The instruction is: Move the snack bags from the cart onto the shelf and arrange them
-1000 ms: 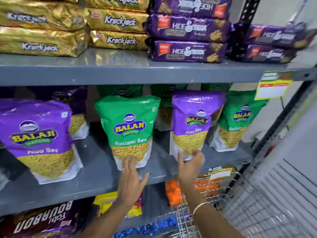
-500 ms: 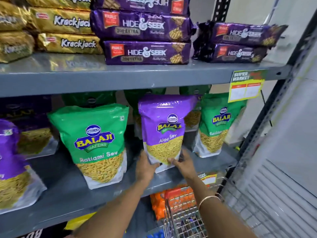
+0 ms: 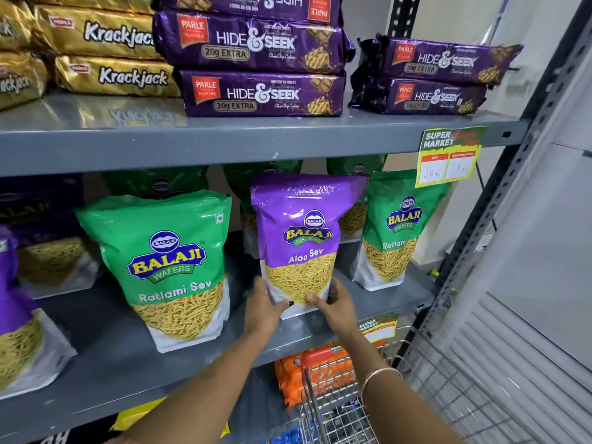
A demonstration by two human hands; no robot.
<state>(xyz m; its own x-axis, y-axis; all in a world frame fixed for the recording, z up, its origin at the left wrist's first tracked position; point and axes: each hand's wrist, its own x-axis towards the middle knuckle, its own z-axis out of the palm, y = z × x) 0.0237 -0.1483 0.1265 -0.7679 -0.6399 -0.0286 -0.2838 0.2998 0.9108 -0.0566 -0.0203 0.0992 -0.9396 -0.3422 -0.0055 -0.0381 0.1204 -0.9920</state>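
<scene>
Both hands are on the purple Aloo Sev bag (image 3: 299,248), which stands upright near the front edge of the grey middle shelf (image 3: 105,354). The left hand (image 3: 264,310) clasps its lower left corner and the right hand (image 3: 336,307) its lower right, thumbs across the front. A green Ratlami Sev bag (image 3: 169,267) stands to its left, another (image 3: 395,229) to its right. The wire cart (image 3: 339,402) sits below.

Purple bag (image 3: 301,225), grey shelf (image 3: 112,357)
</scene>
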